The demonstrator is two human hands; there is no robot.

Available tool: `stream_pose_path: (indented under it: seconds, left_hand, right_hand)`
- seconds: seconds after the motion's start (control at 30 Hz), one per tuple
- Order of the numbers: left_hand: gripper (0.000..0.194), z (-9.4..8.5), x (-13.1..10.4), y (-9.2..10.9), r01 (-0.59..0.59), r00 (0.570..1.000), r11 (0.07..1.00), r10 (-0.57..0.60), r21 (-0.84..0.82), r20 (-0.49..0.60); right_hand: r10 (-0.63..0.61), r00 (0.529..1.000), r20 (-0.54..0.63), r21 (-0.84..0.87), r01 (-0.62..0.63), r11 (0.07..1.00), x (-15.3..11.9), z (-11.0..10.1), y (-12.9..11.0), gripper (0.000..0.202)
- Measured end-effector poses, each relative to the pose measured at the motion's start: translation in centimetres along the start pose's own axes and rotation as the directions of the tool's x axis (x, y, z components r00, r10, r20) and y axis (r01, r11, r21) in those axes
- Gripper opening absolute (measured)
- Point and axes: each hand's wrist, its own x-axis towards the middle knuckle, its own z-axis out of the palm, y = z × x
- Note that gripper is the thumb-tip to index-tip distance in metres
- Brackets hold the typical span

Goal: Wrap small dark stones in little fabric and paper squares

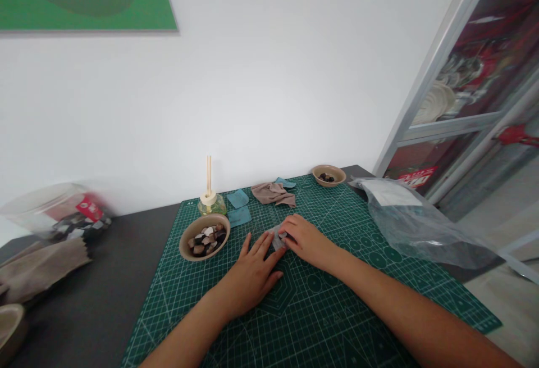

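Note:
Side by side on the green cutting mat [341,323], my two hands meet at a small grey sheet [277,241], cloth-like or paper-like. My left hand [251,275] lies nearly flat with its fingers stretched out, their tips at the sheet's left edge. My right hand [305,239] is closed, thumb and fingers curled down at the sheet's right side. Whatever is between those fingertips is hidden. Left of them stands a beige bowl [183,244] of dark, white and brown stones. Behind the hands are two blue pieces [239,217] and a crumpled brown cloth [273,194].
A reed diffuser [211,203] stands behind the stone bowl. At the back right is a second bowl [341,176] with a few dark stones. A clear plastic bag [404,227] covers the mat's right edge. Left are a clear tub [54,210] and brown cloth [46,267].

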Motion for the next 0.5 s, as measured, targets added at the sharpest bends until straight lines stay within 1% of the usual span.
stream_pose_path:
  seconds: [0.13, 0.2, 0.33, 0.4, 0.5]
  left_hand:
    - [0.045, 0.25, -0.02, -0.01, -0.008, 1.000, 1.000, 0.008, 0.004, -0.017]
    - [0.045, 0.30, -0.02, -0.06, -0.012, 1.000, 1.000, 0.012, 0.005, -0.012]
    - [0.044, 0.18, -0.04, -0.31, -0.022, 1.000, 1.000, 0.021, -0.012, -0.015]
    - [0.043, 0.05, -0.08, -0.43, -0.027, 1.000, 0.999, 0.027, -0.019, -0.012]
    - [0.041, -0.14, -0.10, -0.47, -0.027, 1.000, 0.999, 0.027, -0.031, -0.002]
  right_hand:
    - [0.085, 0.995, -0.043, -0.078, -0.088, 0.993, -0.06, -0.11, 0.32, 0.012]
    - [0.076, 0.996, -0.053, -0.064, -0.080, 0.995, -0.07, -0.02, 0.25, 0.011]
    - [0.009, 1.000, -0.011, 0.009, -0.009, 1.000, 0.15, 0.35, -0.34, 0.012]
    - [0.024, 1.000, -0.008, -0.005, -0.024, 1.000, 0.25, 0.38, -0.26, 0.013]
    - [0.093, 0.994, -0.051, -0.059, -0.096, 0.994, 0.22, 0.22, 0.27, 0.012]
